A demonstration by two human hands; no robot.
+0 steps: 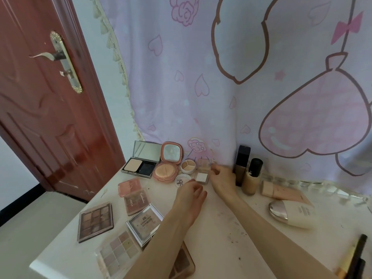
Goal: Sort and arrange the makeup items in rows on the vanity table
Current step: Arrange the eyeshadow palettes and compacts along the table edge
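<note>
Against the cartoon curtain (201,77), open compacts line the vanity table's (221,228) far edge. Both hands work the small clear compact (202,174): right hand (223,178) pinches its raised lid, left hand (191,192), fingers curled, steadies the near edge, seemingly to align the row.

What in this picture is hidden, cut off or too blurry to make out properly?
Head view, the only one:
- Brown eyeshadow palette at the near edge: mostly hidden under the left forearm.
- Dark pencils at lower right: cut off by the frame's edge.
- Small clear square compact: its raised lid is blurred, and the right hand and left hand cover its sides, so the grip is unclear.
- White round lid: lettering partly covered by the left hand.
</note>
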